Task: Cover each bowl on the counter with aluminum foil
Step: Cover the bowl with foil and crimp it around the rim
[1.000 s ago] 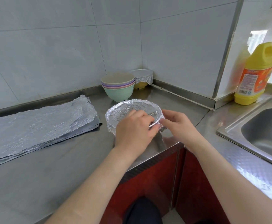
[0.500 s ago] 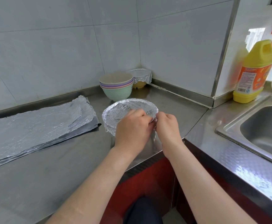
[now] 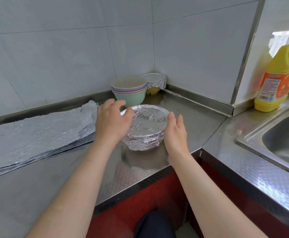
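Two grips: the left grip [image 3: 112, 121] and the right grip [image 3: 175, 133] have both let go; fingers are straight and spread, holding nothing.
Change: half a second ago both pinched the foil at the near rim, almost knuckle to knuckle. Now they stand apart, one on each flank of the foil-covered bowl [image 3: 147, 124].
Contact: the left thumb overlaps the left rim, and the right palm faces the right wall just beside it. Whether either touches the foil cannot be told.
Bowl in hand: it sits on the tabletop [image 3: 200, 117] near the front edge, between the two grips. Foil is drawn over its mouth and crimped down the near wall.
Meaning: the sealing of this bowl looks finished. The flanking palms suggest a last press round the sides, or a lift to set it aside.
Already done: a yellow bowl [image 3: 155, 83] in the back corner wears foil over its top.
Left to do: the stack of bowls [image 3: 129, 91] just behind the left grip is uncovered, four nested by the look of it.
Supply: the foil sheets [image 3: 37, 134] lie flat at the left, near the left grip.
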Available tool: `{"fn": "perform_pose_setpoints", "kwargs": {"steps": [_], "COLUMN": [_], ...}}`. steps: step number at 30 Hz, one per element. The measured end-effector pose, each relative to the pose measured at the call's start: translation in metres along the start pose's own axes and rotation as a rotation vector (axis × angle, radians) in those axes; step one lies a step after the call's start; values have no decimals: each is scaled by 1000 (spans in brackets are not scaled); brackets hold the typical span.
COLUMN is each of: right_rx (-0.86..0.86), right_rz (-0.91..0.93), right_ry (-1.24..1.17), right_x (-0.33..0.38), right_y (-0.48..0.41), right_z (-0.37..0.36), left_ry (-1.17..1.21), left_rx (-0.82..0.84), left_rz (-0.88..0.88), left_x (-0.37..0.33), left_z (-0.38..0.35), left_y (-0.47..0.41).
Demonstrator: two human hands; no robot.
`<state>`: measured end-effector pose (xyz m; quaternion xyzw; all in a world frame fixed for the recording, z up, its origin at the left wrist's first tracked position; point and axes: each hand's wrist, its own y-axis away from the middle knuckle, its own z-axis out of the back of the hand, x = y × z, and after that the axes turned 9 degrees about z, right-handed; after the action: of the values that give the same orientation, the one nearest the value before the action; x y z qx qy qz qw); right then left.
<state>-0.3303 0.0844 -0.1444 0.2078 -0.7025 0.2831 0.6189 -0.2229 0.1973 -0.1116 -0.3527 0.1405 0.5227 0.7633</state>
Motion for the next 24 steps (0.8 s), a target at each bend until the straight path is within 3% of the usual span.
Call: {"fn": "perform_pose_setpoints", "kwargs": {"steps": [4, 9, 14, 17, 21, 24], "right_rx": [-23, -133, -159, -133, -148, -133], "right_rz": [-31, -41, -9, 27, 64, 118], "right_ry": [-36, -115, -131, -99, -35, 14], "right_x": [-1, -2, -3, -7, -7, -5], "right_y": [-3, 2, 22, 31, 25, 15], "right_z": [-14, -22, -26, -17, 3, 10], "left_ry": [196, 184, 374, 316, 169, 75], "left_rx": [289, 290, 398, 407, 135, 214], "left_rz": [195, 189, 199, 140, -137, -367], "left_x": [2, 1, 5, 5, 5, 3], "left_z": [-4, -11, -9, 1, 12, 2], "left_y": [0, 4, -5, -8, 22, 58]}}
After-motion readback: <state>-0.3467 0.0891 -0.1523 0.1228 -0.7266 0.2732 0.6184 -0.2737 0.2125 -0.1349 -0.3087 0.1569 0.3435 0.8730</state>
